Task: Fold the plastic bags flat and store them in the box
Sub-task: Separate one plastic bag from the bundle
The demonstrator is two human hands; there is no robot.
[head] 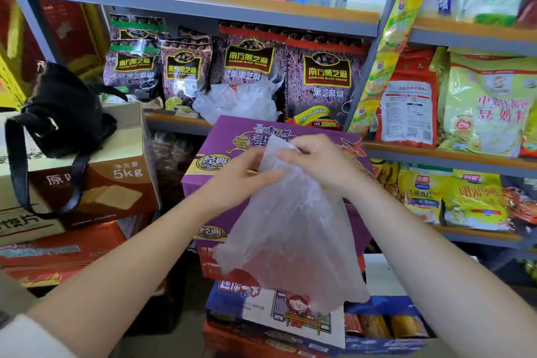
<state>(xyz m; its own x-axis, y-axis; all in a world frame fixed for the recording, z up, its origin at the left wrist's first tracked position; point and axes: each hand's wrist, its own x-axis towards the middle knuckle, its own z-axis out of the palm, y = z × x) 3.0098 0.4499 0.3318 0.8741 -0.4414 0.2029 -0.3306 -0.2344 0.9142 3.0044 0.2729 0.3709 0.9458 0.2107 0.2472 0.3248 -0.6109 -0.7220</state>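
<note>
The clear plastic bag (290,227) hangs in front of me, held up by its top edge above the purple carton (220,151), its loose lower end drooping toward the printed boxes (279,325) stacked below. My right hand (316,160) pinches the top of the bag, fingers curled over the film. My left hand (241,180) is beside it with the fingers stretched out fairly straight against the plastic near the top; whether the thumb grips behind the film I cannot tell.

Behind the purple carton, on the shelf edge, lies a crumpled heap of more clear bags (241,102), resting against the dark packets of black sesame paste (325,78). To my left a black shoulder bag (64,113) sits on a brown cardboard box (96,186) marked 5kg. Yellow packets of soy milk powder (488,107) fill the shelves at right.

I judge I am at the start of folding this one bag: it is open and rumpled, not yet flattened. Next I would need to smooth it, likely laying it on the carton top, press the air out and bring the edges together. The film is thin and slippery, so it may slide or spring open. Which box is meant for storage I cannot say.
</note>
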